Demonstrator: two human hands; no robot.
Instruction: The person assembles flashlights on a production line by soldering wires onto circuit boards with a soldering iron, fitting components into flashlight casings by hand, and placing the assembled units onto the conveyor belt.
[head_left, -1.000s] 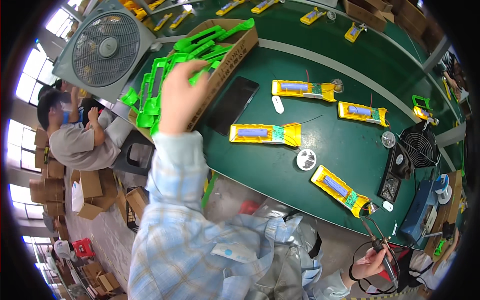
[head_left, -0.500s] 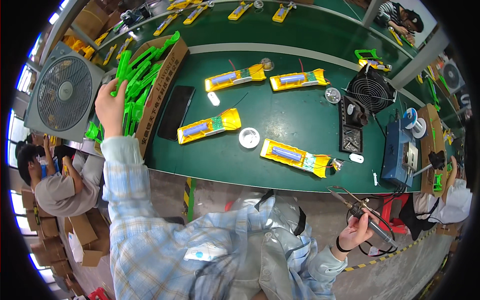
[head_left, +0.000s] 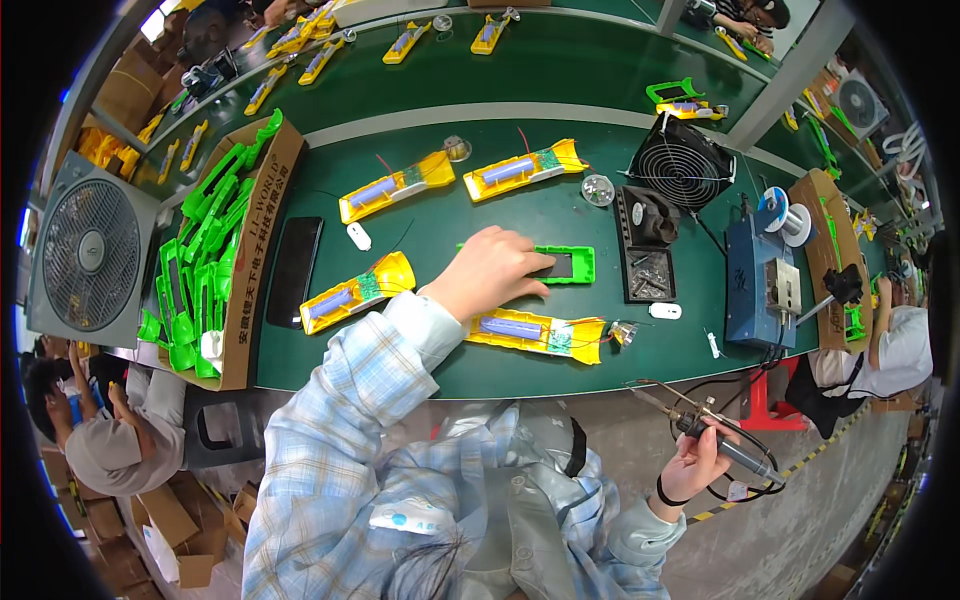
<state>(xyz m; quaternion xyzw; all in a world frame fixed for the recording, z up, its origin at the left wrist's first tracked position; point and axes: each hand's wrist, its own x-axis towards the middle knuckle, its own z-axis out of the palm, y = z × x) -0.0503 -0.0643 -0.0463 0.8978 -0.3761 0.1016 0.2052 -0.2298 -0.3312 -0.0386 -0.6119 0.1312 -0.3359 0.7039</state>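
My left hand (head_left: 497, 268) reaches over the middle of the green bench, fingers closed on a green plastic housing (head_left: 585, 266) with a dark panel in it. The fingers hide its left part. Just below lies a yellow shell (head_left: 578, 340) holding a blue battery and a circuit board, wired to a small reflector (head_left: 624, 333). Similar yellow shells rest behind, one farther left (head_left: 376, 196) and one at centre (head_left: 525, 173); another (head_left: 350, 294) is beside my left forearm. Off the bench's front edge, my right hand (head_left: 694, 460) grips a soldering iron (head_left: 722, 446), its tip pointing up-left.
A carton (head_left: 262, 270) of green housings stands left beside a box fan (head_left: 95, 250), with a black phone (head_left: 296, 262) nearby. Right are a black fan (head_left: 683, 163), a black parts tray (head_left: 650, 275) and a blue soldering station (head_left: 757, 285). Co-workers sit on both sides.
My left hand has moved from the carton to mid-bench, bringing a green housing. It now covers the spot where a round white reflector lay. My view has shifted; the right hand still grips the iron.
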